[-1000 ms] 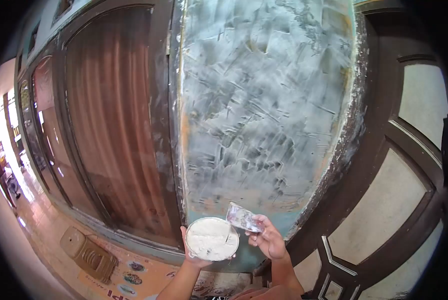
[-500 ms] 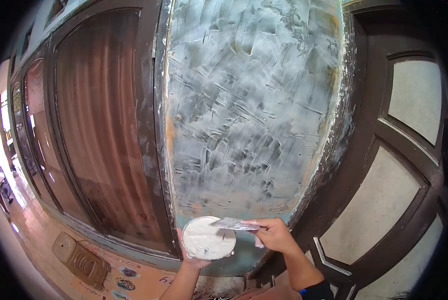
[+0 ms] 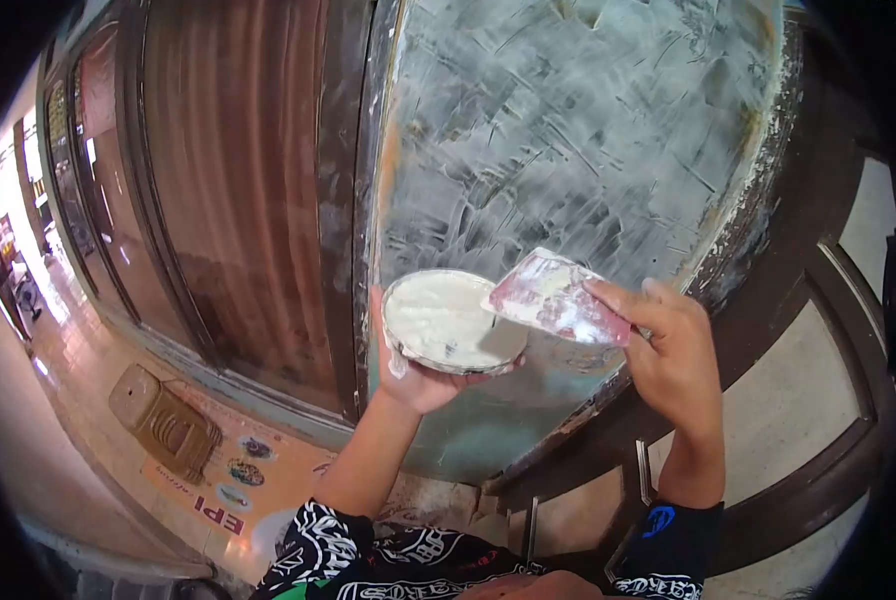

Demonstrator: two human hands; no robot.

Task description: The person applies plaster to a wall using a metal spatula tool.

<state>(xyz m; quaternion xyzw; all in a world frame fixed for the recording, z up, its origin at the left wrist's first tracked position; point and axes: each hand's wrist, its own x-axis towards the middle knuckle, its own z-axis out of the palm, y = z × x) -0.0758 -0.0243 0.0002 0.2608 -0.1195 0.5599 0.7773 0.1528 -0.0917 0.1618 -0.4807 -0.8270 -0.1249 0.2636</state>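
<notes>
My left hand [image 3: 423,385] holds up a round container of white paste [image 3: 443,315] from below, its fingers around the underside. A reddish flat scraper [image 3: 563,300], smeared with white paste, is pinched in my right hand [image 3: 663,335]. The scraper's left corner is at the container's right rim; whether it touches is unclear. Behind both hands stands a wall panel [image 3: 568,130] with grey and white streaky smears and a bluish-green lower part.
A dark-framed window with a reddish curtain [image 3: 238,180] is on the left. A dark door with pale panels [image 3: 798,400] stands on the right. On the floor lie a brown plastic stool [image 3: 163,420] and an orange printed sheet [image 3: 268,470].
The view has shifted and tilted. Both hands appear higher in the frame, with the container and scraper larger. The scraper has turned from nearly edge-on to showing its broad, smeared face.
</notes>
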